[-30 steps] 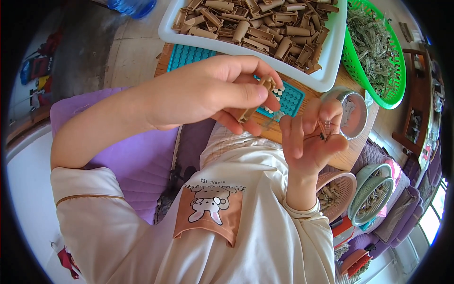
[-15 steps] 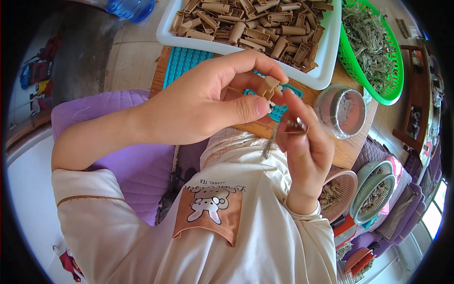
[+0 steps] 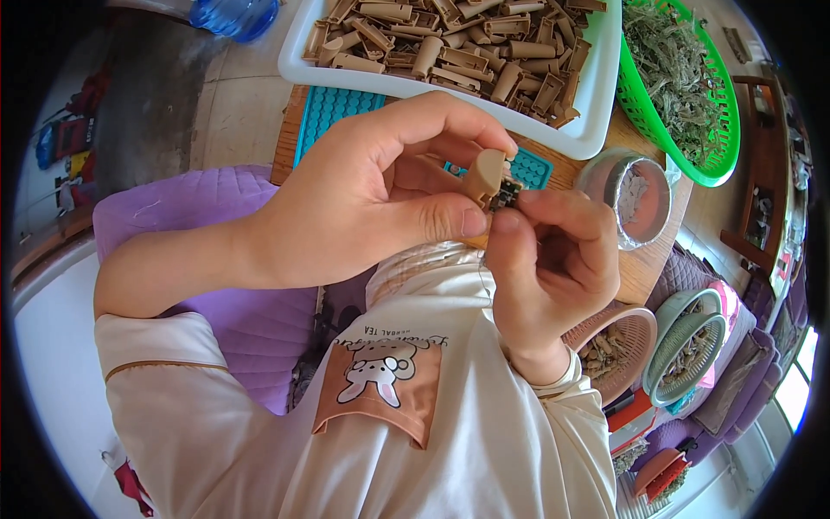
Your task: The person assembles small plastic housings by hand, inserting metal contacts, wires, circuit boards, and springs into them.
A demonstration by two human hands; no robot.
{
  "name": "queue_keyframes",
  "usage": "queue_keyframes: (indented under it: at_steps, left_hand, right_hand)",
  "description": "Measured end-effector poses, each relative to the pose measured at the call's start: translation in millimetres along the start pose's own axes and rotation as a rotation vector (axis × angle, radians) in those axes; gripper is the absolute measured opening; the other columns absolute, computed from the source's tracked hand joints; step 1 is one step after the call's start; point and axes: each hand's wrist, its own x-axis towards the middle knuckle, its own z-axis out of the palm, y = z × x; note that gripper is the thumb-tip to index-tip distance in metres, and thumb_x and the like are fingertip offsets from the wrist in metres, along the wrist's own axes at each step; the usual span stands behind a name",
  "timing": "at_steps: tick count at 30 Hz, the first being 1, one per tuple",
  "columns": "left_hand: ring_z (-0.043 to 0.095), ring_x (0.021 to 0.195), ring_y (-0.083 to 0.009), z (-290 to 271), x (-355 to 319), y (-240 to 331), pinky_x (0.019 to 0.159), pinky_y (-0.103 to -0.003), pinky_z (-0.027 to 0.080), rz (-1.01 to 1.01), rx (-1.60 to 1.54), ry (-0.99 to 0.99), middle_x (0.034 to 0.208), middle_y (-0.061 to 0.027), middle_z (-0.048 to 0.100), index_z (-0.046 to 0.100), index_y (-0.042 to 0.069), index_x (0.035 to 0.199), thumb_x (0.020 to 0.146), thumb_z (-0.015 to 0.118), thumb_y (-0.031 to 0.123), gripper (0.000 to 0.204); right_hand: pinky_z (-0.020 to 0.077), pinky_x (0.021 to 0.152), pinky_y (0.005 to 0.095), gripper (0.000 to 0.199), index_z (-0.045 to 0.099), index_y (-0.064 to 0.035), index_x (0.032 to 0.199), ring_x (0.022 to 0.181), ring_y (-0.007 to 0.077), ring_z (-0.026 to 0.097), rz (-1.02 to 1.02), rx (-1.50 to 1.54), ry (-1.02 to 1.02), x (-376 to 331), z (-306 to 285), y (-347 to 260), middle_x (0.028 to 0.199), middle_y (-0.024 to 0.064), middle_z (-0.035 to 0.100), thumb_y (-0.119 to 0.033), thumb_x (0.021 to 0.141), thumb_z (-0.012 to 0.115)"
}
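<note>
Between its thumb and fingers, my left hand (image 3: 363, 195) grips a tan half-tube plastic shell (image 3: 487, 173), held up in front of my chest. My right hand (image 3: 558, 268) meets it from the right. Its thumb and forefinger pinch a small dark part (image 3: 505, 195), perhaps a little circuit board, against the shell's open side. Fingertips cover much of this part. A thin wire seems to hang below it. Beneath the hands, a teal studded tray (image 3: 532, 169) partly shows on the wooden table (image 3: 644, 246).
A white bin (image 3: 605, 69) heaped with tan shells (image 3: 458, 52) stands beyond my hands. Right of it are a green basket (image 3: 731, 130) of tangled wired parts and a round tape-wrapped container (image 3: 596, 186). Pink (image 3: 635, 333) and pale green baskets (image 3: 718, 329) sit lower right. Another teal tray (image 3: 327, 121) lies left.
My right hand has moved left and turned, bringing its pinched part against the shell. The shell has tilted in my left hand, which stays nearly in place.
</note>
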Motion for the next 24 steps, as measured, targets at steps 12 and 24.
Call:
queue_keyframes:
  at_steps: [12, 24]
  left_hand:
    - [0.051, 0.09, -0.0122, -3, 1, 3, 0.077, -0.025, 0.045, -0.053, -0.003, 0.002, 0.098, -0.0078, 0.053, 0.042, 0.002, 0.109, 0.072, 0.064, 0.015, 0.045]
    - [0.054, 0.091, -0.0133, 0, 3, 11, 0.05, -0.017, 0.042, -0.195, -0.102, 0.206, 0.106, -0.0099, 0.052, 0.037, 0.004, 0.118, 0.088, 0.038, 0.024, 0.036]
  right_hand:
    - [0.0366, 0.043, 0.0182, 0.016, 0.051, 0.0037, 0.076, 0.045, 0.0078, 0.042, -0.107, 0.032, -0.001, 2, 9, 9, 0.065, 0.0067, 0.055, 0.009, 0.065, 0.062]
    - [0.0329, 0.052, 0.0164, 0.028, 0.052, 0.0006, 0.096, 0.064, 0.0106, 0.041, 0.001, 0.025, 0.043, -24, 26, 18, 0.084, 0.008, 0.044, 0.013, 0.07, 0.05]
